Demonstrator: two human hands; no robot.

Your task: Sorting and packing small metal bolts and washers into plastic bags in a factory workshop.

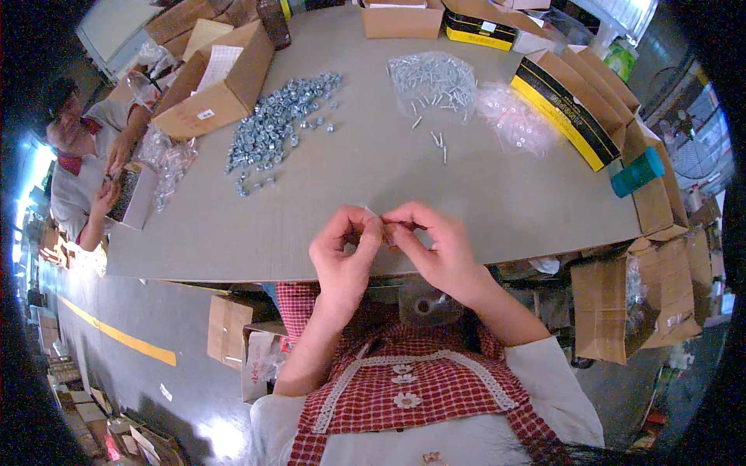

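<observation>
Above the near edge of the table, my left hand and my right hand meet, fingertips closed in a pinch. Between them is a small clear plastic bag, mostly hidden by the fingers. Beyond my hands lie a few loose screws. Farther back, more silver screws fill an open clear bag. To its right spreads a heap of small clear plastic bags with reddish marks. A large pile of grey metal nut-like fittings covers the table's left part.
A cardboard box stands at the back left; black-and-yellow boxes line the right side. A teal cylinder lies near the right edge. At the far left, a co-worker's hands reach into a white box. Open cartons stand below at right.
</observation>
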